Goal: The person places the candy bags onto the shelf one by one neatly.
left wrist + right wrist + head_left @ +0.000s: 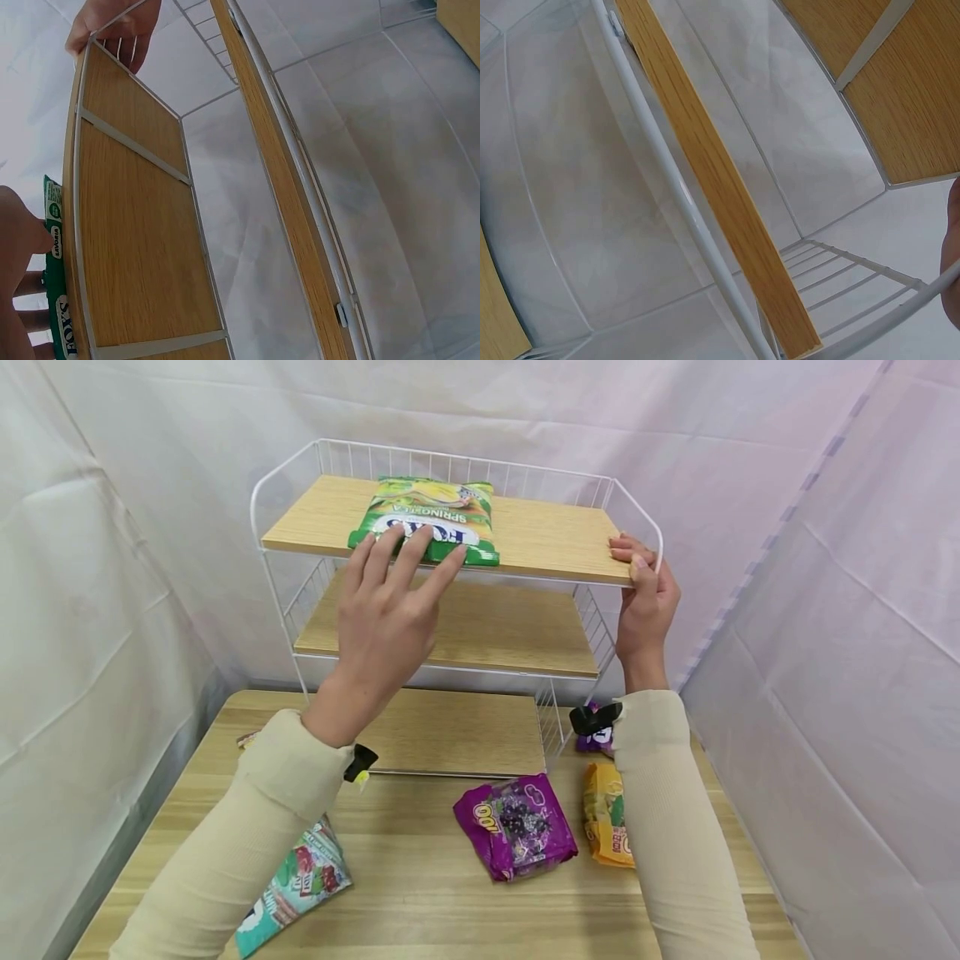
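spread left hand (392,610) seemingly touches fox's spring tea packet (435,510); right hand (648,602) grips three-tier rack (555,537), which hard pushing could tip.

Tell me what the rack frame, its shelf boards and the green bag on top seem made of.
Rack frame: probably metal, white-coated, smooth, with glossy highlights. Shelf boards: wood or wood-look laminate, fairly matte, showing streaked grain. Green bag: likely plastic film, printed and shiny, glinting along its edge.
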`<state>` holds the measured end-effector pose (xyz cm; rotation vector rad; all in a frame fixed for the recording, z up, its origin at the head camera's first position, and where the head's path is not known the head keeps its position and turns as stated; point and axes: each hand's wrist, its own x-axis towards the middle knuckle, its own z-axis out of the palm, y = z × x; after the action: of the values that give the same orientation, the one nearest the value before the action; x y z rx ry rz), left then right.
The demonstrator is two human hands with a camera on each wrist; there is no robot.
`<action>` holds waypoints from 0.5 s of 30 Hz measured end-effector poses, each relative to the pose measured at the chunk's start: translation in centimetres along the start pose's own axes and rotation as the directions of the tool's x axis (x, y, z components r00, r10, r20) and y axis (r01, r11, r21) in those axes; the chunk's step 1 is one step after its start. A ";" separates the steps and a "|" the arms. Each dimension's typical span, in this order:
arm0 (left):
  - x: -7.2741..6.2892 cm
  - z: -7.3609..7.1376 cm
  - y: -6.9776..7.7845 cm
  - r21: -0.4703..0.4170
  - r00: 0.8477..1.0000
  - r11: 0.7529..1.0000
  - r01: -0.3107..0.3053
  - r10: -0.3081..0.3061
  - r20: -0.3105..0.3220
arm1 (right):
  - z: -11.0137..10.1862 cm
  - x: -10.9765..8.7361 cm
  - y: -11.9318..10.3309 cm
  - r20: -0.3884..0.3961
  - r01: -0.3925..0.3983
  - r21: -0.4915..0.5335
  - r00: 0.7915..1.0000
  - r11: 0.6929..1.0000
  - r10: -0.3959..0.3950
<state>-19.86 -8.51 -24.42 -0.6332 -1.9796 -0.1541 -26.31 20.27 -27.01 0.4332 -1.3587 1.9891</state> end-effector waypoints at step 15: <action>0.4 0.7 -0.7 -0.057 0.999 0.998 0.039 -0.038 0.034 | 0.0 0.0 -0.1 0.002 -0.002 -0.002 1.000 1.000 0.002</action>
<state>-20.87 -8.72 -24.28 -0.6387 -2.0260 -0.2265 -26.28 20.27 -26.96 0.4334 -1.3623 1.9890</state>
